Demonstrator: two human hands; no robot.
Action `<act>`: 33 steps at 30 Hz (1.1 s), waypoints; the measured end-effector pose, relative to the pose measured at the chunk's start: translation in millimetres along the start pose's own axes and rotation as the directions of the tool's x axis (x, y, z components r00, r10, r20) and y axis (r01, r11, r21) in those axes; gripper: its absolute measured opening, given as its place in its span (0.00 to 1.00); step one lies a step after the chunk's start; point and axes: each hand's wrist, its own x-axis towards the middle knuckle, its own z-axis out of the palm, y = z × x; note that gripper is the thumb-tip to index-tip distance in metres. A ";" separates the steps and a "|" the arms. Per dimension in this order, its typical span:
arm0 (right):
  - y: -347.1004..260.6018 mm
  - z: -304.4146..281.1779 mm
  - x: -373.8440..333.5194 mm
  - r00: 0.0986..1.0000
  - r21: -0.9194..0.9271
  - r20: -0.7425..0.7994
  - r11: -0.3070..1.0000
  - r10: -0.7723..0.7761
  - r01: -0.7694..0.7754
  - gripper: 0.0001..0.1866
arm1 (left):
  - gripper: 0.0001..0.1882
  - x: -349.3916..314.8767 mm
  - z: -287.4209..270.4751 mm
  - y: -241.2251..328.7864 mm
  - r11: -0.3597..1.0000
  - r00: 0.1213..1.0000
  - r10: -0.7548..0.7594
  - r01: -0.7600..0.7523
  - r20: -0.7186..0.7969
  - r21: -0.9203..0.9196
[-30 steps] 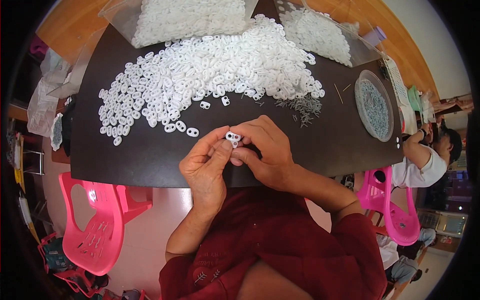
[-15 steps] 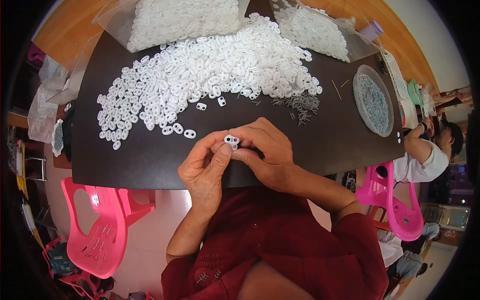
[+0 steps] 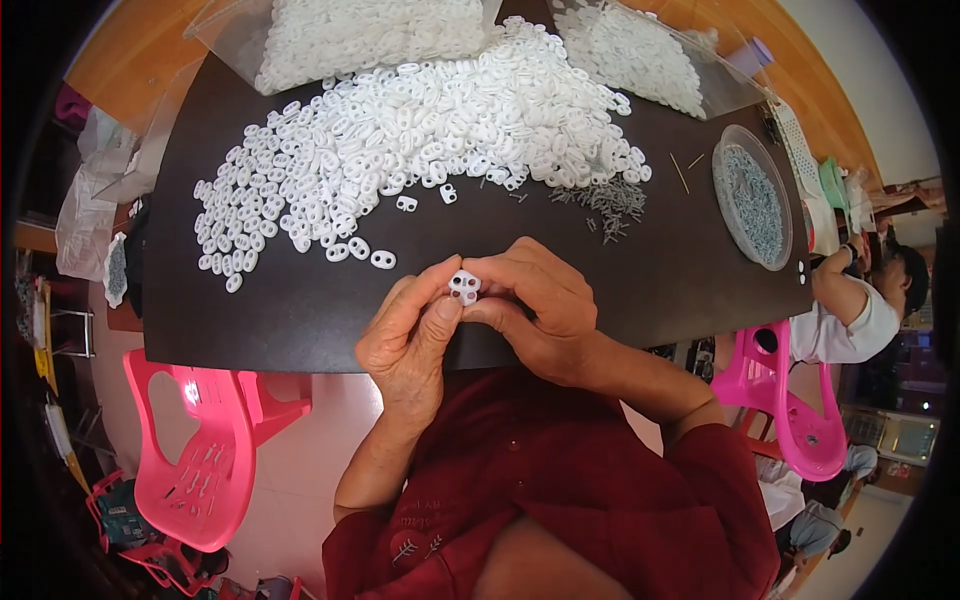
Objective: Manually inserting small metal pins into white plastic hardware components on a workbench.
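Note:
Near the front edge of the dark table, my left hand (image 3: 408, 325) and my right hand (image 3: 535, 300) meet fingertip to fingertip. Both pinch small white plastic pieces (image 3: 464, 287) with round holes, which sit one against the other. The fingers cover their outer ends. Beyond my hands spreads a large heap of white oval two-hole pieces (image 3: 440, 120). A few lie loose at its near edge, among them one oval piece (image 3: 383, 260) just past my left hand. Small grey pins (image 3: 610, 205) are piled at the heap's right end.
A round clear tub (image 3: 722, 200) of grey pins stands on the right, beside two thin sticks (image 3: 680, 173). Two clear bins (image 3: 225, 25) (image 3: 735, 95) of white pieces stand at the back. Pink chairs (image 3: 240, 470) flank me; another person (image 3: 850, 310) sits at the far right.
The white pieces between my fingertips have turned and now sit squarely together, with several holes showing. Both hands stay in nearly the same place. The whole view has shifted slightly.

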 end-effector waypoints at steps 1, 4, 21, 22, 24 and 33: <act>-0.7 -0.1 0.5 1.000 -0.002 0.009 1.000 0.001 -0.001 0.18 | 0.12 -0.1 0.0 0.0 1.000 1.000 -0.001 0.001 -0.001 0.001; -2.2 -0.3 1.3 0.999 -0.001 0.032 1.000 -0.005 0.005 0.18 | 0.12 -0.6 -0.1 -0.9 0.995 0.998 0.060 -0.059 -0.013 0.077; -1.3 7.2 -1.5 0.997 0.048 -0.014 0.996 -0.071 0.072 0.16 | 0.12 -9.4 4.9 -4.3 0.993 0.986 0.116 -0.119 -0.119 -0.023; -1.2 6.4 -0.7 0.997 0.038 -0.010 0.996 -0.079 0.079 0.16 | 0.12 -9.6 5.6 -4.3 0.993 0.986 0.116 -0.120 -0.119 -0.023; -1.0 6.5 -0.1 0.996 0.029 -0.005 0.996 -0.087 0.088 0.15 | 0.13 -9.7 6.6 -4.5 0.992 0.985 0.106 -0.114 -0.133 -0.051; 0.9 9.5 -3.3 0.995 0.032 -0.031 0.995 -0.092 0.093 0.15 | 0.12 -10.5 7.2 -11.4 0.985 0.979 0.138 -0.151 -0.149 -0.082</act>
